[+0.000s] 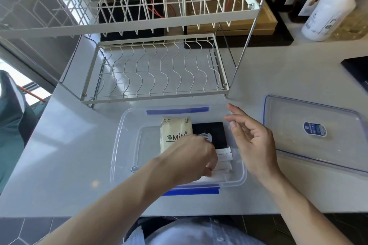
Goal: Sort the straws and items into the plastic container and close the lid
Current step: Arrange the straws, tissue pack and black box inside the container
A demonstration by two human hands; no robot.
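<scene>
A clear plastic container (119,135) with blue clips stands on the white counter in front of me. Inside lie a cream packet (175,129), a black flat item (211,131) and a row of white paper-wrapped straws (224,160). My left hand (193,155) reaches down into the container, fingers closed on the wrapped straws, with a crumpled white bit at its fingertips. My right hand (253,143) hovers over the container's right rim, fingers spread and holding nothing. The clear lid (314,131) with a blue label lies flat to the right.
A white wire dish rack (155,69) stands just behind the container, its upper tier overhead. A white bottle (328,12), dark boxes and a wooden tray sit at the back right. A black object (356,69) is at the right edge.
</scene>
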